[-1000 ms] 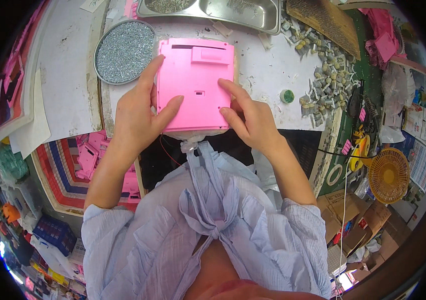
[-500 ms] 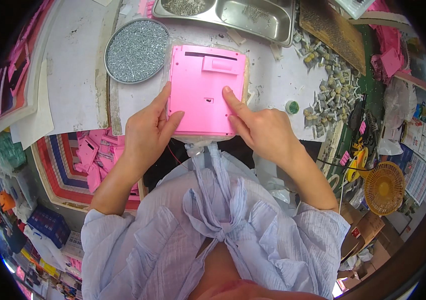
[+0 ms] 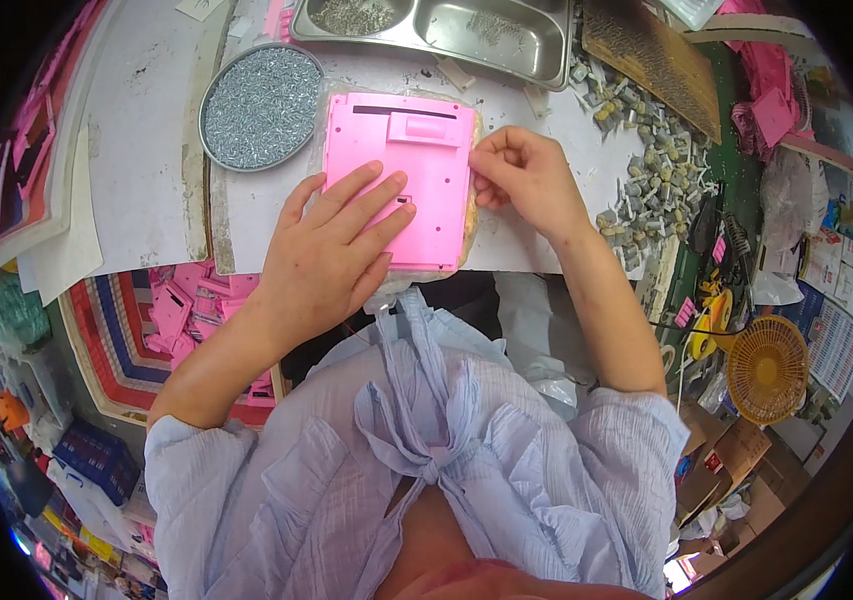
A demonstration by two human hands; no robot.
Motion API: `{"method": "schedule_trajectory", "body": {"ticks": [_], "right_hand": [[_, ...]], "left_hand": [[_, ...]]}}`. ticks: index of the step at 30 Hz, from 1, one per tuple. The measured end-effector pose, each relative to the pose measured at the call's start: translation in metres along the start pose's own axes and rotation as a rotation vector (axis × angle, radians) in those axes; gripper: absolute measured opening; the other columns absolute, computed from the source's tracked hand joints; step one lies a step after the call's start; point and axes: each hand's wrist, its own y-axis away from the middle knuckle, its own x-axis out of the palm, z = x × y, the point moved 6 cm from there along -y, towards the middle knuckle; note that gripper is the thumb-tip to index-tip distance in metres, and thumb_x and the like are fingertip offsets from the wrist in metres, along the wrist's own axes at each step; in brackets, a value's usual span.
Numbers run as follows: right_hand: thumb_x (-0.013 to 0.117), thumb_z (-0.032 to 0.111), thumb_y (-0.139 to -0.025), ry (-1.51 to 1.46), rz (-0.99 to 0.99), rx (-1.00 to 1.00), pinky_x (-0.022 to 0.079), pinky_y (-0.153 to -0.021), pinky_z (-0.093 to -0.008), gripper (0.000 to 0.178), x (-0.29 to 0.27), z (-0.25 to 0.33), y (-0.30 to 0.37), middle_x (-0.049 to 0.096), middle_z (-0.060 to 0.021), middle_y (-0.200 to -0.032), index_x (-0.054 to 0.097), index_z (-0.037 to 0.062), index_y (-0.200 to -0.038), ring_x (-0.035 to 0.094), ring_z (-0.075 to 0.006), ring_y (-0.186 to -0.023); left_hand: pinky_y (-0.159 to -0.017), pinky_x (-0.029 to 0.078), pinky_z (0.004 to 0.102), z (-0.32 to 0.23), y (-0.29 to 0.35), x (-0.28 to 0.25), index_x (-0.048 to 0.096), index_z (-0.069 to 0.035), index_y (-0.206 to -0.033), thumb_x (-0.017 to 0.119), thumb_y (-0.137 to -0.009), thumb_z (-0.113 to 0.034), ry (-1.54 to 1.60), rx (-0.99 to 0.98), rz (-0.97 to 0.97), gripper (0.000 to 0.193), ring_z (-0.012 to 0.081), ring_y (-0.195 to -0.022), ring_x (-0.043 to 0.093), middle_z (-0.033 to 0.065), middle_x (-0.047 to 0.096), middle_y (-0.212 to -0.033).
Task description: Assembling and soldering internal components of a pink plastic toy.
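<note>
A flat pink plastic housing (image 3: 355, 140) lies on a plastic-wrapped pad (image 3: 471, 222) at the table's near edge. It has a dark slot along its far end, a raised block below that and several small holes. My left hand (image 3: 332, 235) rests flat on its left and middle part, fingers spread. At its right edge is my right hand (image 3: 522, 180), with thumb and fingers curled together. Whatever those fingers hold, if anything, is hidden.
A round tray of small metal screws (image 3: 259, 108) stands left of the housing. Beyond sits a divided steel tray (image 3: 493, 45). Several small grey-yellow parts (image 3: 659, 190) are heaped at right, near a brown board (image 3: 652, 60). Lower left, a box (image 3: 112, 345) holds pink pieces.
My left hand has moved from the housing's left edge to lie flat on top. My right hand has left its face and curled by the right edge. The small green round thing no longer shows.
</note>
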Motion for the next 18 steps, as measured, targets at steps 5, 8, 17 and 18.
{"method": "schedule_trajectory", "body": {"ticks": [5, 8, 17, 18], "right_hand": [[0.069, 0.017, -0.099, 0.167, 0.158, 0.112, 0.056, -0.057, -0.0231, 0.017, -0.004, 0.019, -0.015, 0.070, -0.0051, -0.079, 0.062, 0.0021, -0.093, 0.068, -0.0100, -0.064], [0.068, 0.018, -0.099, 0.189, 0.188, 0.139, 0.056, -0.056, -0.0228, 0.019, -0.002, 0.017, -0.015, 0.070, -0.0044, -0.077, 0.060, 0.0025, -0.092, 0.068, -0.0099, -0.063], [0.073, 0.017, -0.093, 0.957, -0.022, -0.752, 0.051, -0.061, -0.0330, 0.014, 0.060, 0.151, -0.043, 0.070, -0.0047, -0.077, 0.071, 0.0041, -0.097, 0.066, -0.0153, -0.066], [0.074, 0.017, -0.088, 1.075, -0.010, -0.877, 0.053, -0.068, -0.0403, 0.014, 0.089, 0.155, -0.055, 0.071, -0.0070, -0.084, 0.072, 0.0065, -0.098, 0.069, -0.0265, -0.076]], "left_hand": [[-0.116, 0.031, 0.0517, 0.000, -0.004, -0.001, 0.064, -0.013, -0.132, 0.068, -0.086, -0.018, 0.012, 0.010, -0.032, 0.046, 0.0273, -0.141, 0.048, 0.0070, 0.056, -0.148], [-0.116, 0.032, 0.0524, 0.003, -0.003, 0.000, 0.064, -0.013, -0.132, 0.069, -0.086, -0.017, 0.043, 0.029, -0.045, 0.046, 0.0276, -0.140, 0.049, 0.0070, 0.057, -0.147], [-0.108, 0.038, 0.0522, 0.040, 0.005, -0.010, 0.070, -0.010, -0.117, 0.072, -0.085, -0.018, 0.527, -0.073, -0.222, 0.033, 0.0270, -0.128, 0.056, 0.0069, 0.066, -0.129], [-0.105, 0.040, 0.0527, 0.055, 0.005, -0.008, 0.071, -0.009, -0.113, 0.073, -0.084, -0.018, 0.645, -0.095, -0.283, 0.030, 0.0266, -0.125, 0.057, 0.0060, 0.068, -0.123]]}}
